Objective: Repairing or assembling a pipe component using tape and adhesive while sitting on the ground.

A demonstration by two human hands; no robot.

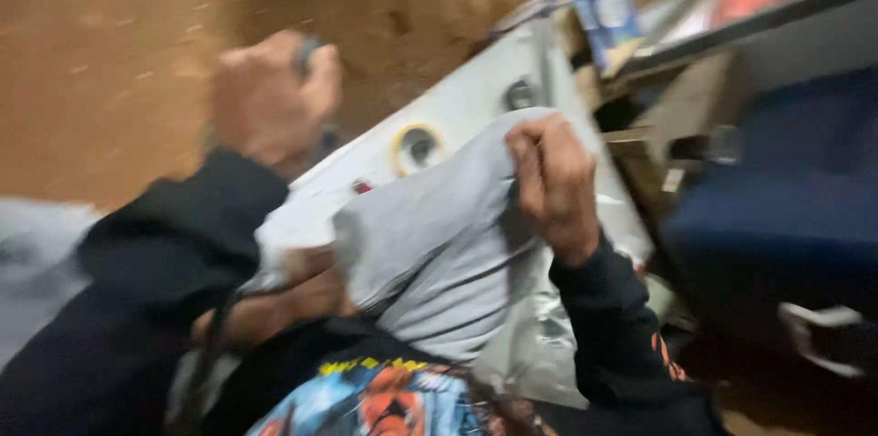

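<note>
Two hands are shown at a grey cloth (448, 244), which lies bunched over a white panel (457, 107) and serves as the landmark here. The right hand (553, 184) is closed on the cloth's upper edge, the fabric being pinched beneath the curled fingers (530, 148) so that the cloth hangs below and left of the grip. The left hand (270, 102) is raised well above and left of the cloth, clenched around a small dark object (306, 52) too blurred to be identified. A third hand (311, 285) is seen at the cloth's lower left edge; whose it is cannot be told. A blue seat (786, 207) is placed to the right of the cloth, and brown ground (110, 43) lies behind it.
</note>
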